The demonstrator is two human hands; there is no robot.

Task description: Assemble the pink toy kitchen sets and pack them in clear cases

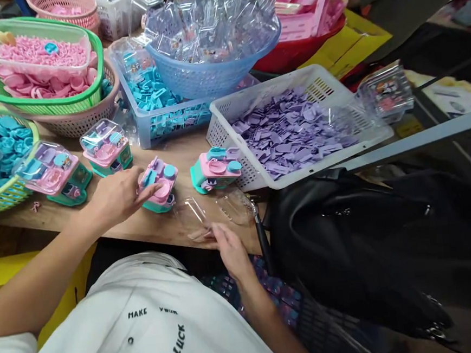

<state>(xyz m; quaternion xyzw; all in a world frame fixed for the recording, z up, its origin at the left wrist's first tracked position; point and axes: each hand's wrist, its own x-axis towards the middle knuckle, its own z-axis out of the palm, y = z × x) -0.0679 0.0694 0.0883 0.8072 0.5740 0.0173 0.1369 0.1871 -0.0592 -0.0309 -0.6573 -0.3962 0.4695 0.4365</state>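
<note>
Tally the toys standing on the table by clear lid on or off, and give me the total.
Lidded toys: 2
Lidless toys: 2
Total: 4

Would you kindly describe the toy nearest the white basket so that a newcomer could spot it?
Find the white basket filled with purple pieces. Just beyond its left end stands a small pink-topped toy with a teal base. It has no clear lid, unlike the two lidded toys farther left, and the other unlidded toy is the one at the left hand.
</note>
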